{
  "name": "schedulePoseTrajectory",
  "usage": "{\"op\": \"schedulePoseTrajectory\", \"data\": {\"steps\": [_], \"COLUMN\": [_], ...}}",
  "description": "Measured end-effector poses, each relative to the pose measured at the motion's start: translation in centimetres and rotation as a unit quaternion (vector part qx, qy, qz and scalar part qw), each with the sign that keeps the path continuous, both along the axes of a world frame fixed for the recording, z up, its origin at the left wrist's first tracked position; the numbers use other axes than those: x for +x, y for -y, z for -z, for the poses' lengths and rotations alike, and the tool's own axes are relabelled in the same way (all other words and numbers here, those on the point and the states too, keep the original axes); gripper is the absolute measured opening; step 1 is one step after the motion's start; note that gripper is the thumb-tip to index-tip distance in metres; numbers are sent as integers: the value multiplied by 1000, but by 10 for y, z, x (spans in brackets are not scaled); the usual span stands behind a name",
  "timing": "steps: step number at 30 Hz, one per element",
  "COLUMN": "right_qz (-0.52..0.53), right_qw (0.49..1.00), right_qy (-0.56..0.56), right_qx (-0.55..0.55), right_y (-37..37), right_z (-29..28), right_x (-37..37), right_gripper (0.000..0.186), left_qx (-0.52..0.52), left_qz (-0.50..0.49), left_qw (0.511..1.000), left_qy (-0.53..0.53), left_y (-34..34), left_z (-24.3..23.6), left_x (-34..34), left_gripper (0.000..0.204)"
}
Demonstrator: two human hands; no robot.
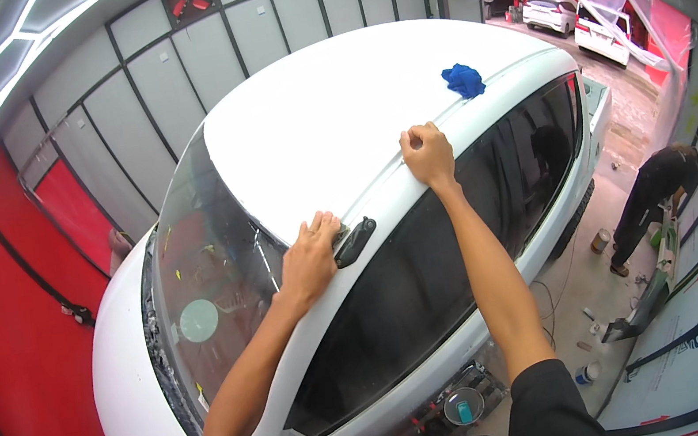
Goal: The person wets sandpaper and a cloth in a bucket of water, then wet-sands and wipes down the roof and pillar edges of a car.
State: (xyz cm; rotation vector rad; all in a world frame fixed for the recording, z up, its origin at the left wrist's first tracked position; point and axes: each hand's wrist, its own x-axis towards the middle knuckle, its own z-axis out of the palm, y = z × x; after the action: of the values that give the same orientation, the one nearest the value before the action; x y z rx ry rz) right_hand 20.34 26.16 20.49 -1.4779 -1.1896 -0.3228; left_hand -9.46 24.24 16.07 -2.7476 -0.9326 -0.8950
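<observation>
Since the black tool (357, 242) at the roof (327, 123) edge looks light and stiff, I'd grab mid-body; left hand (310, 257) flattish, right hand (429, 155) curled, can't tell if either's gripping anything.

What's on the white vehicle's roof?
A crumpled blue cloth lies on the roof near its side edge; the right hand is at that edge, the left hand farther forward beside a black object. What's under the cloth and hands is hidden.
</observation>
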Motion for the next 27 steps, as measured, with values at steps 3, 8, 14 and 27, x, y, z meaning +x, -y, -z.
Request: {"op": "schedulePoseTrajectory", "data": {"steps": [3, 8, 14, 27], "right_qz": [-20, -9, -39, -9], "right_qw": [999, 1000, 998, 998], "right_qy": [13, 17, 41, 44], "right_qx": [23, 20, 40, 54], "right_y": [1, -5, -6, -1], "right_z": [-4, -2, 2, -3], "right_x": [-5, 2, 1, 4], "right_gripper": [25, 25, 23, 25], "left_qx": [-59, 51, -79, -88], "left_qz": [-82, 49, -165, -173], "left_qw": [995, 997, 978, 981], "left_qy": [-10, 10, -101, -27], "left_y": [-29, -11, -55, 10], "left_z": [-41, 8, -63, -40], "left_x": [-1, -2, -47, -29], "left_gripper": [33, 36, 29, 26]}}
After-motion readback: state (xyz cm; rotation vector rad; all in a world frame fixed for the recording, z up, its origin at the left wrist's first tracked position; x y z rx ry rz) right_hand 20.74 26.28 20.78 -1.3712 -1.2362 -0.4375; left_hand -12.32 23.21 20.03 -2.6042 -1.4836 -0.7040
